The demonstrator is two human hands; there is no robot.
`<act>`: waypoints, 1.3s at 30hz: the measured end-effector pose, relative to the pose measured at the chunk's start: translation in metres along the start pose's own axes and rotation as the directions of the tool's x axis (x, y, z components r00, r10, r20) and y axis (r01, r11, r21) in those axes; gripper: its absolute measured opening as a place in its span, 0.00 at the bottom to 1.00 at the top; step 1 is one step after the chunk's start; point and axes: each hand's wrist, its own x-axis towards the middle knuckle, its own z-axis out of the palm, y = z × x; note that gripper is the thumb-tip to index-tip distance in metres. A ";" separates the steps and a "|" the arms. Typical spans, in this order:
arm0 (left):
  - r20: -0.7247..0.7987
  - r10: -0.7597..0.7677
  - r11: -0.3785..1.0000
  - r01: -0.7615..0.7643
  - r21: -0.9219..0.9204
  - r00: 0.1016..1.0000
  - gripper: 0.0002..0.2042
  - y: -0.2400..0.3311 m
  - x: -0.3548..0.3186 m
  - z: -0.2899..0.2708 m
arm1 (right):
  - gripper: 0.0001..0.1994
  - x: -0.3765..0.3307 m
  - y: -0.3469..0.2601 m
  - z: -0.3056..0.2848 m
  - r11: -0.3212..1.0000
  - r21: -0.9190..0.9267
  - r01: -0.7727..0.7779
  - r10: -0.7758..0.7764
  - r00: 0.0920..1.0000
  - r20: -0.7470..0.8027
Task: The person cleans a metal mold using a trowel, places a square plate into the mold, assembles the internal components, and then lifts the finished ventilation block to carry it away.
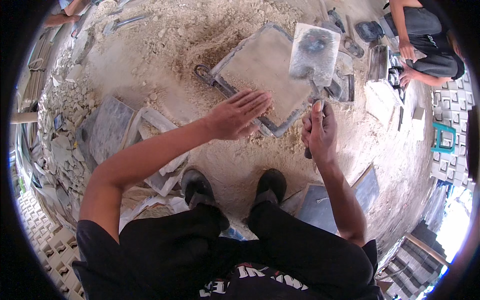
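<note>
My right hand (320, 129) is wrapped round the handle of a trowel (313, 52). Its flat rectangular blade is raised, pale with a dark smudge in the middle. Below and left of the blade lies a square metal frame (283, 129) filled level with pale sandy powder (260, 67). A metal bar with a looped end (202, 73) runs along the frame's near left side. Over that side my left hand (240, 116) is stretched out flat, palm down, with loose crumbs by its fingertips. Whether it touches the powder I cannot tell.
Heaped sandy powder (175, 37) lies beyond the frame. Dark flat slabs (107, 125) lean at the left near broken rubble (60, 135). Another dark panel (320, 205) lies by my right foot. A co-worker (420, 45) sits at the upper right, near a teal stool (443, 137) and stacked pale blocks.
</note>
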 end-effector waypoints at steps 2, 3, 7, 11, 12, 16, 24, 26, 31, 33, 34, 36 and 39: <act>-0.001 -0.020 0.997 0.020 0.070 1.000 0.33 -0.016 -0.002 -0.004 | 0.16 -0.002 -0.002 -0.001 1.000 -0.003 -0.002 0.002 1.000 0.010; -0.045 -0.028 0.998 0.030 0.048 0.999 0.32 -0.016 0.005 0.004 | 0.16 0.001 -0.011 -0.014 0.979 -0.189 0.069 -0.066 0.998 0.024; -0.104 -0.081 0.987 0.094 0.129 0.991 0.30 -0.037 -0.003 -0.028 | 0.15 0.006 -0.018 -0.025 0.730 -0.563 0.386 -0.328 0.922 0.207; -0.211 -0.014 1.000 0.009 -0.028 0.977 0.29 -0.012 -0.004 -0.046 | 0.16 -0.012 -0.033 -0.046 0.575 -0.750 0.328 -0.100 0.937 0.334; -0.164 0.015 0.999 -0.022 -0.040 0.986 0.29 0.004 -0.003 -0.048 | 0.18 -0.011 -0.032 -0.061 0.519 -0.789 0.329 -0.068 0.936 0.345; -0.135 -0.138 0.973 0.109 -0.202 0.981 0.29 0.039 -0.021 -0.034 | 0.23 0.004 -0.035 -0.078 0.307 -0.868 0.390 0.046 0.905 0.423; -0.139 -0.107 0.986 0.087 -0.144 0.985 0.31 0.038 -0.028 -0.028 | 0.23 0.045 -0.049 -0.063 -0.021 -0.824 0.566 0.163 0.815 0.555; -0.052 -0.098 0.987 0.091 -0.129 0.994 0.36 0.046 -0.017 -0.026 | 0.22 0.056 -0.050 -0.057 -0.053 -0.769 0.637 0.149 0.766 0.625; 0.020 -0.266 0.958 0.266 -0.103 0.964 0.45 0.013 0.004 -0.010 | 0.21 0.091 -0.055 -0.005 -0.171 -0.751 0.638 0.138 0.770 0.622; 0.011 -0.316 0.945 0.316 -0.087 0.949 0.43 -0.018 -0.002 -0.018 | 0.21 0.110 -0.059 0.024 -0.235 -0.749 0.619 0.110 0.783 0.613; 0.022 -0.328 0.941 0.328 -0.079 0.945 0.43 -0.035 -0.005 -0.024 | 0.22 0.120 -0.063 0.038 -0.229 -0.742 0.630 0.088 0.773 0.628; 0.078 -0.374 0.916 0.355 0.188 0.924 0.41 -0.070 -0.010 -0.034 | 0.23 0.143 -0.063 0.065 -0.222 -0.728 0.648 -0.005 0.746 0.666; 0.016 -0.486 0.839 0.461 0.290 0.874 0.37 -0.125 -0.001 -0.054 | 0.26 0.181 -0.071 0.105 -0.148 -0.696 0.702 -0.173 0.675 0.717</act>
